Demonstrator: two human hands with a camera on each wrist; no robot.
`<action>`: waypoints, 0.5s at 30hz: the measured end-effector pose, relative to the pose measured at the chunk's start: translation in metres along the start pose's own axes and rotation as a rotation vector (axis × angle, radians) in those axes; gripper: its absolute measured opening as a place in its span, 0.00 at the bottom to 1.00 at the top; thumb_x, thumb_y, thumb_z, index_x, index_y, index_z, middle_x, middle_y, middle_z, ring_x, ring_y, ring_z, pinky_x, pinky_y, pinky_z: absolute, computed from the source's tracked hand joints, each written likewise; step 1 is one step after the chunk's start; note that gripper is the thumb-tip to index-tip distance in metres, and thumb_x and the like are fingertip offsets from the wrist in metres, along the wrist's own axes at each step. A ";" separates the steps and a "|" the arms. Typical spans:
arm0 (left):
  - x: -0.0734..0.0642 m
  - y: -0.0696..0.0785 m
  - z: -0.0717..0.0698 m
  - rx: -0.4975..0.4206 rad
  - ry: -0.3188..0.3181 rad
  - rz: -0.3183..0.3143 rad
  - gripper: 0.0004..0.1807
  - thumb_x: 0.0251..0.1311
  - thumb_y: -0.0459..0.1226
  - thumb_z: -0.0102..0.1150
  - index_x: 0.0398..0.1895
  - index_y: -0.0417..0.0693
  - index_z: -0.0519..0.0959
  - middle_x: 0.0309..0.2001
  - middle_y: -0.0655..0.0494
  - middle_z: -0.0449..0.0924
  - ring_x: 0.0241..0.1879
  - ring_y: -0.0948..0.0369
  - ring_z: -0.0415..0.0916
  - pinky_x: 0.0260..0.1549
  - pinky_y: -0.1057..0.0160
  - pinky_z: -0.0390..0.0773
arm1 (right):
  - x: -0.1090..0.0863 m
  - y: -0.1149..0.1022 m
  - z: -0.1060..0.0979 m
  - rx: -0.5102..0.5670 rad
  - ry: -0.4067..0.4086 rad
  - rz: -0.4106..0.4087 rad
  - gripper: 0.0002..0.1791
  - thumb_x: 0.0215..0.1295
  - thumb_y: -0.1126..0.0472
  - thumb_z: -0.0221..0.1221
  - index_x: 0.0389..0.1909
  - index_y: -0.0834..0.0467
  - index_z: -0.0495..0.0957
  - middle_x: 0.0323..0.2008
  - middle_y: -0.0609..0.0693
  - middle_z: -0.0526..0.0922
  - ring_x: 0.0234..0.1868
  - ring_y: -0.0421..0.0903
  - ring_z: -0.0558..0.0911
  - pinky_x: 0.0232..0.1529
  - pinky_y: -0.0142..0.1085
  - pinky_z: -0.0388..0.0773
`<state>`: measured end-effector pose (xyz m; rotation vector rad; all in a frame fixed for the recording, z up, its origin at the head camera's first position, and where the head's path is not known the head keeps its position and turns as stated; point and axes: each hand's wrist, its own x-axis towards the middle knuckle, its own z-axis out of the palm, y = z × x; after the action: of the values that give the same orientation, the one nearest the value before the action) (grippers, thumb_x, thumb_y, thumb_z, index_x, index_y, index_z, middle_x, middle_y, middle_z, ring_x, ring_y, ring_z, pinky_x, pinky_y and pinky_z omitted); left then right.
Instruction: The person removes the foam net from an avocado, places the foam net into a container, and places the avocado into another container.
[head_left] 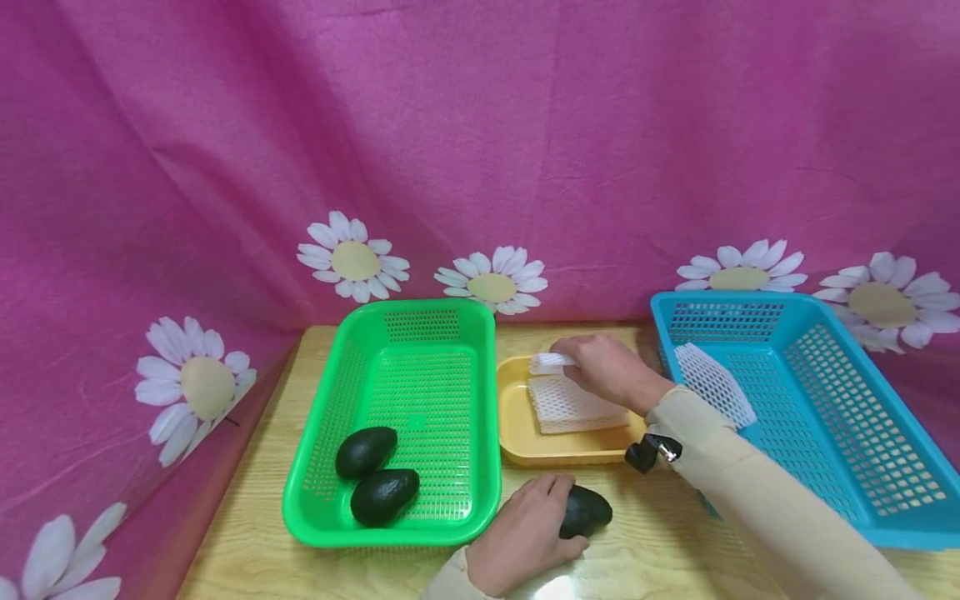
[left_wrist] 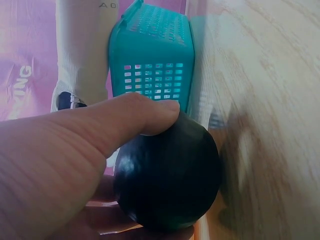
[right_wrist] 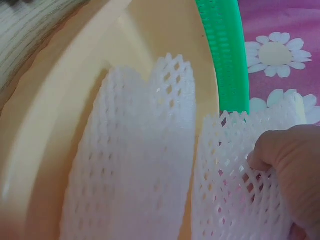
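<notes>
Head view: holding an avocado (head_left: 588, 511) on the counter (head_left: 255, 500) in the grip of the left hand (head_left: 525, 533), pinching a foam net sleeve (head_left: 550, 363) over the yellow tray (head_left: 517, 427) with the right hand (head_left: 609, 370), apparently fetching a wrapper, and probably needing next to spread its mouth.

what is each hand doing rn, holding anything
Left hand: closed, holding a dark avocado.
Right hand: closed, pinching a white foam net.
</notes>
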<state>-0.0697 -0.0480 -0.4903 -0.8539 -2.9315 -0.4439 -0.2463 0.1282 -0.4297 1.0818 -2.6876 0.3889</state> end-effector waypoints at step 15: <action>0.001 0.001 0.000 0.025 0.003 -0.001 0.34 0.56 0.53 0.73 0.60 0.43 0.77 0.49 0.54 0.84 0.47 0.61 0.83 0.46 0.67 0.83 | -0.003 -0.007 0.004 -0.062 -0.178 0.024 0.13 0.62 0.64 0.68 0.49 0.55 0.85 0.41 0.52 0.91 0.39 0.49 0.89 0.44 0.46 0.87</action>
<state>-0.0696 -0.0469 -0.4899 -0.8482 -2.9283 -0.4074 -0.2396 0.1241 -0.4328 1.1162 -2.8480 0.2215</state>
